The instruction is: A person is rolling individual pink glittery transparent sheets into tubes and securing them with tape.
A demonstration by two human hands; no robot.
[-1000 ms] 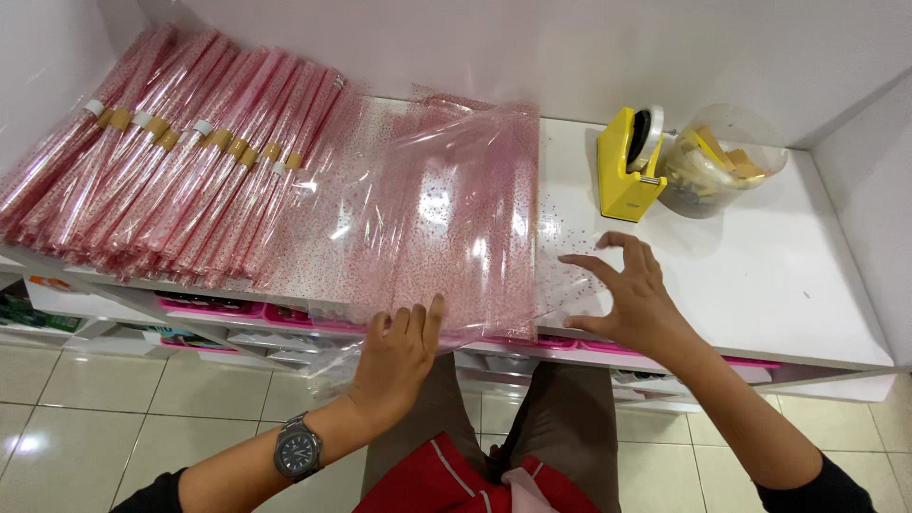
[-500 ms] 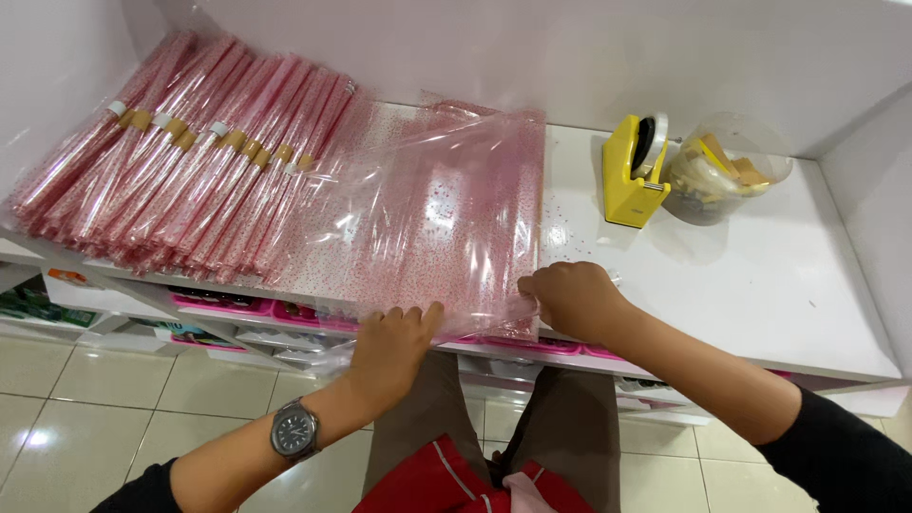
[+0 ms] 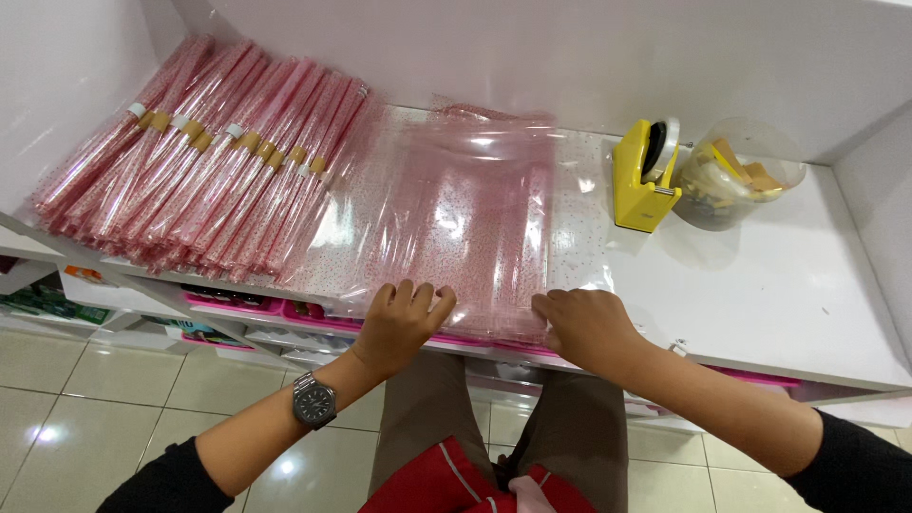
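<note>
Both the left hand [image 3: 399, 323] and right hand [image 3: 581, 325], fingers together, pin the pink dotted cellophane sheet's [image 3: 465, 214] near edge flat, left of the yellow tape dispenser [image 3: 642, 180].

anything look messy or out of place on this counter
Mostly tidy. The pink dotted cellophane sheets under the left hand and right hand lie rumpled at the far edge. The rolled cellophane bundles lie fanned but orderly; the yellow tape dispenser stands upright.

- Cellophane sheets [image 3: 465, 218]: thin clear plastic with pink speckles, glossy and wrinkled.
- Rolled cellophane bundles [image 3: 199, 161]: same shiny film, banded with matt paper tape.
- Shelf [image 3: 788, 294]: smooth white laminate, slight sheen.
- Tape dispenser [image 3: 641, 180]: glossy yellow plastic.
- Wristwatch [image 3: 313, 402]: brushed metal.
</note>
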